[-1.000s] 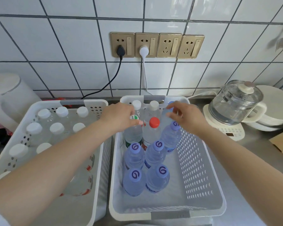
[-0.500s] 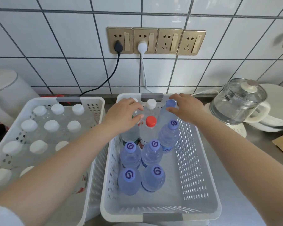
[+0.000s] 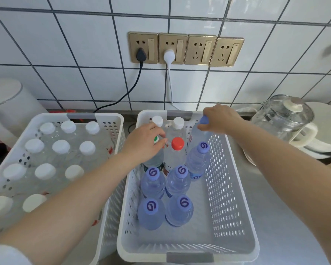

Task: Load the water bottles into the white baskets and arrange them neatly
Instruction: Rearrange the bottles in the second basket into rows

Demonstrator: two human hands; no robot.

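Two white perforated baskets stand side by side. The left basket (image 3: 111, 119) is packed with several white-capped bottles (image 3: 61, 146). The right basket (image 3: 235, 190) holds several purple-capped bottles (image 3: 151, 207) in its left half, plus a red-capped bottle (image 3: 177, 144) and two white-capped bottles (image 3: 178, 122) at the back. My left hand (image 3: 143, 143) grips the top of a green-capped bottle (image 3: 156, 139) beside the red-capped one. My right hand (image 3: 219, 119) pinches the cap of a tilted purple-capped bottle (image 3: 199, 134) at the basket's far right corner.
A glass kettle (image 3: 283, 119) on a white base stands right of the baskets. A white appliance (image 3: 10, 109) sits at far left. Black and white cords (image 3: 169, 85) hang from gold wall sockets (image 3: 185, 49) onto the steel counter (image 3: 287, 217).
The view has shifted, so the baskets sit lower and more to the right. My right hand moved back to the far right corner with the purple-capped bottle. My left hand stays on the green-capped bottle.
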